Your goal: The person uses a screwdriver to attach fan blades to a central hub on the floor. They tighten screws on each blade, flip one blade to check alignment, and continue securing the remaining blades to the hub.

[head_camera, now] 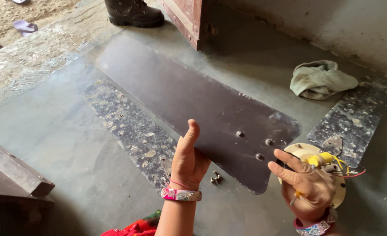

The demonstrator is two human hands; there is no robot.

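My right fingers [285, 168] are curling loosely around a screwdriver [319, 160] with a yellow handle, the forefinger stretching out toward the left and the slim shaft poking out below my palm. My right hand [309, 188] is hovering over the cream-coloured round fan motor housing [342, 194], where red and yellow wires [348, 168] are looping just to the right of the handle. My left hand [188, 159] is holding nothing; its fingers are bending slightly with the thumb pointing up, and the palm is touching the near edge of the dark brown fan blade [189, 98] lying flat on the floor. Three screws [259, 156] are standing in the blade's right end, close to the motor housing. A few loose screws [215, 178] are lying on the floor just right of my left wrist. A speckled, dirty fan blade [128, 126] is lying alongside the brown one on its near left side, and another speckled blade [355, 118] is reaching away to the far right. A crumpled pale cloth [320, 78] is resting farther off, and a dark boot [132, 13] is standing at the far edge.
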